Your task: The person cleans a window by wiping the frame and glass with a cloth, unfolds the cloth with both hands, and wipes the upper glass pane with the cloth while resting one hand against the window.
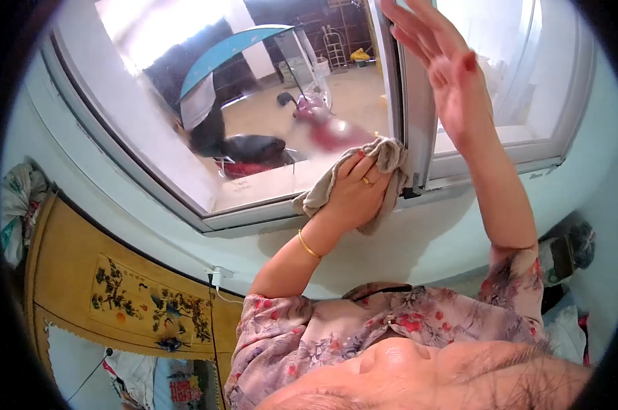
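Note:
My left hand (356, 193), with a ring and a gold bracelet, grips a grey-beige cloth (391, 156). The cloth is bunched against the lower right corner of the left window pane (254, 113), close to the grey frame. My right hand (449, 82) is raised in front of the middle window frame (418, 147), holding nothing. Its fingers are stretched out and its palm faces me. Whether it touches the window is unclear.
Beyond the glass are a red scooter (326, 126) and a blue canopy (220, 51). A yellow painted wooden cabinet (63, 239) stands at lower left, near a plug (218, 275) with a white cord. Bags (22, 205) lie on the far left.

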Action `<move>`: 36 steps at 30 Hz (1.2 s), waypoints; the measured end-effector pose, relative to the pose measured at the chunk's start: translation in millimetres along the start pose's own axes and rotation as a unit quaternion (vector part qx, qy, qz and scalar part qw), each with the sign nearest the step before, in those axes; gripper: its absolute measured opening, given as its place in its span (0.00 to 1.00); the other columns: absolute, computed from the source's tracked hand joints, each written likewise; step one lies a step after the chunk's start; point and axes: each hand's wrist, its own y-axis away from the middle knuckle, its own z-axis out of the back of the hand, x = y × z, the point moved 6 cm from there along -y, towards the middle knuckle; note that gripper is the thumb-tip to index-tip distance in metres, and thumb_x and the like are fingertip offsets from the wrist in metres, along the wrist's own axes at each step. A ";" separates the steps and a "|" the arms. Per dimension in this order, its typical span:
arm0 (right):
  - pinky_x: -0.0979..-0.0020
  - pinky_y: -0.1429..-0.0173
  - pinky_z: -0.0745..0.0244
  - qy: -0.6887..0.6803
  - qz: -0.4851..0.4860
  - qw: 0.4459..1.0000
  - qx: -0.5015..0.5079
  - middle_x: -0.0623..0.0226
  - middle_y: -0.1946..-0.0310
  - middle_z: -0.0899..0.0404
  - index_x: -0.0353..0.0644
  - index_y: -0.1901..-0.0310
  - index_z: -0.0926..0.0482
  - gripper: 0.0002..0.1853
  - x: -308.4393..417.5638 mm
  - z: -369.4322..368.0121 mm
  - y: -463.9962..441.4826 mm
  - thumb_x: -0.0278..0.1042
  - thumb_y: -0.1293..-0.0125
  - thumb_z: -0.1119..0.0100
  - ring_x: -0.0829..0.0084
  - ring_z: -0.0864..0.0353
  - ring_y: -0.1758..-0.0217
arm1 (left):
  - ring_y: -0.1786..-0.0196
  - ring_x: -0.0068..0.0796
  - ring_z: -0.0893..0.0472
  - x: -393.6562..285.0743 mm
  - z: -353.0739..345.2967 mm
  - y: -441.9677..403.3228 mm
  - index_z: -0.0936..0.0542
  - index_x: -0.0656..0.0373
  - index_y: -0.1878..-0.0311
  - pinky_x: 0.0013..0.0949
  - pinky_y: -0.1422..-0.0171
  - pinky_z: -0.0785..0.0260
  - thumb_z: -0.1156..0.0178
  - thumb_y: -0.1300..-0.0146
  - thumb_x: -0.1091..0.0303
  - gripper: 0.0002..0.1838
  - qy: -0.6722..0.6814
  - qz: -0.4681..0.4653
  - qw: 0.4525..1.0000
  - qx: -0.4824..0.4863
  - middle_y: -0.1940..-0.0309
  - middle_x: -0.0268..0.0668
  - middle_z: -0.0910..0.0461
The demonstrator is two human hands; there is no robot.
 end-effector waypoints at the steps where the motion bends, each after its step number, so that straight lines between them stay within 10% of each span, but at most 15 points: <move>1: 0.56 0.24 0.54 0.020 -0.014 1.000 0.021 0.49 0.32 0.38 0.36 0.32 0.41 0.39 -0.6 13.7 12.8 0.62 0.33 0.61 0.54 0.41 0.28 | 0.38 0.31 0.32 -2.7 0.8 4.7 0.22 0.55 0.46 0.40 0.29 0.47 0.44 0.43 0.64 0.20 0.008 -0.001 1.000 0.018 0.44 0.33 0.25; 2: 0.58 0.22 0.58 0.039 -0.028 0.998 0.040 0.54 0.30 0.39 0.39 0.28 0.46 0.47 -1.8 22.7 25.8 0.74 0.34 0.63 0.60 0.43 0.25 | 0.38 0.31 0.33 -5.7 0.8 10.3 0.22 0.55 0.46 0.40 0.29 0.47 0.44 0.44 0.65 0.20 0.016 -0.002 0.999 0.037 0.44 0.33 0.26; 12: 0.57 0.26 0.47 -0.066 -0.214 0.974 -0.030 0.47 0.33 0.37 0.34 0.30 0.42 0.45 -19.9 32.0 155.8 0.70 0.31 0.66 0.57 0.39 0.27 | 0.49 0.45 0.27 -12.4 6.4 39.4 0.24 0.63 0.50 0.47 0.37 0.40 0.46 0.44 0.71 0.17 0.208 0.146 0.963 0.092 0.54 0.43 0.25; 15: 0.59 0.26 0.47 -0.032 -0.290 0.956 -0.009 0.53 0.32 0.36 0.32 0.32 0.40 0.44 -25.6 22.5 189.2 0.68 0.32 0.59 0.61 0.39 0.27 | 0.50 0.45 0.26 -13.4 -0.3 55.2 0.24 0.65 0.51 0.42 0.39 0.36 0.48 0.40 0.75 0.13 0.469 0.177 0.858 0.112 0.54 0.44 0.24; 20: 0.65 0.27 0.44 0.125 -0.279 0.935 0.179 0.53 0.36 0.32 0.36 0.32 0.39 0.34 -25.7 -6.1 213.9 0.24 0.44 0.48 0.63 0.35 0.30 | 0.48 0.29 0.26 -27.3 -8.9 86.4 0.24 0.64 0.48 0.34 0.38 0.36 0.51 0.32 0.74 0.12 0.678 0.311 0.652 0.134 0.52 0.36 0.23; 30: 0.68 0.54 0.26 0.126 -0.447 0.872 0.152 0.58 0.61 0.19 0.38 0.49 0.26 0.13 -51.9 -10.7 257.0 0.24 0.36 0.49 0.71 0.19 0.57 | 0.44 0.33 0.27 -11.5 5.7 103.2 0.24 0.63 0.44 0.35 0.35 0.38 0.48 0.36 0.74 0.17 0.586 0.278 0.755 0.094 0.46 0.40 0.26; 33: 0.66 0.63 0.27 0.171 -0.397 0.894 0.117 0.58 0.70 0.20 0.38 0.56 0.25 0.07 -44.0 -6.3 244.4 0.26 0.34 0.49 0.68 0.19 0.67 | 0.40 0.32 0.29 -16.7 -4.5 120.7 0.30 0.64 0.38 0.35 0.33 0.40 0.48 0.37 0.70 0.23 0.750 0.371 0.541 0.089 0.43 0.41 0.28; 36: 0.65 0.62 0.27 0.212 -0.387 0.891 0.106 0.54 0.71 0.21 0.38 0.55 0.26 0.07 -41.0 -10.1 239.3 0.27 0.34 0.49 0.63 0.19 0.68 | 0.40 0.32 0.29 -28.3 -3.0 119.0 0.39 0.63 0.32 0.35 0.35 0.38 0.50 0.35 0.65 0.29 0.721 0.314 0.594 0.167 0.43 0.43 0.29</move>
